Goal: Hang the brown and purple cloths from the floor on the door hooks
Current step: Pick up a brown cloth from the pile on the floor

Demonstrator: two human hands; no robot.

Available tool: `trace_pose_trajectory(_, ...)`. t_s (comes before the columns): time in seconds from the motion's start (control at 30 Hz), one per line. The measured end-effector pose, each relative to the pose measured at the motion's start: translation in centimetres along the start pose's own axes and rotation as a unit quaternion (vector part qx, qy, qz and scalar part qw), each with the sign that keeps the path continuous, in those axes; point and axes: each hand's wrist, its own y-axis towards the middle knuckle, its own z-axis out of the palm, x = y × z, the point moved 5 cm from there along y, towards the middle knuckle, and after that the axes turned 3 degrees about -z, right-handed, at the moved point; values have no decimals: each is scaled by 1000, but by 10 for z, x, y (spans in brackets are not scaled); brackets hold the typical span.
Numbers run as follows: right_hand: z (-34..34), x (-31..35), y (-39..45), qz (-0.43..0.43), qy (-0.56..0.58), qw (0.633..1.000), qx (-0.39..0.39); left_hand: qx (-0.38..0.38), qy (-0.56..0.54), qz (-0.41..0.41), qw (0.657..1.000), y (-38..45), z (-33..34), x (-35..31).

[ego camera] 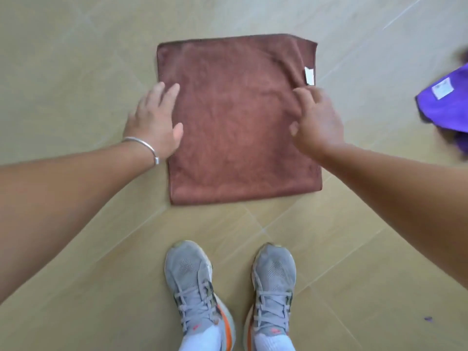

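Note:
A brown cloth [233,117] lies flat on the tan tiled floor, with a white label near its right edge. My left hand [154,120], fingers straight, is at the cloth's left edge. My right hand [316,120] hovers over the cloth's right side with fingers loosely bent; whether it pinches the fabric I cannot tell. A purple cloth [445,107] with a white label lies crumpled at the right edge of the view, partly cut off. No door or hooks are in sight.
My two grey sneakers [230,295] stand on the floor just below the brown cloth. Tiled floor [76,59] extends all around. A tiny purple scrap [428,319] lies at the lower right.

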Motion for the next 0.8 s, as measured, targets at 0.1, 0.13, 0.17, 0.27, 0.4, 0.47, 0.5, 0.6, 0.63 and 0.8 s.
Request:
trace_pose_trajectory(0.1,47,10,-64,-104,-82,983,130,73,54,70,993,-76,52,-10)
trace_pose_trajectory(0.13,59,9,-80,-117,-113,972,167,100,74,80,989,-96,67,-10)
trace_pose_trajectory(0.17,69,5,-92,-120,-142,963,197,122,93,86,984,-111,79,-8)
trace_pose_trajectory(0.27,82,-10,-105,-114,-210,943,231,143,130,90,977,-129,102,-1)
trace_pose_trajectory(0.4,84,-18,-101,-137,-295,921,213,98,148,99,979,-115,108,-2)
trace_pose_trajectory(0.47,87,-18,-102,-138,-324,912,212,94,174,95,976,-107,110,-3)
trace_pose_trajectory(0.5,89,-17,-104,-134,-333,909,212,93,185,93,974,-105,112,-5)
trace_pose_trajectory(0.6,93,-11,-104,-120,-338,910,206,81,192,86,974,-105,112,-10)
trace_pose_trajectory(0.63,92,-9,-104,-117,-334,913,203,76,185,84,976,-105,111,-11)
trace_pose_trajectory(0.8,61,1,-95,-92,-249,945,191,88,134,82,984,-103,77,-4)
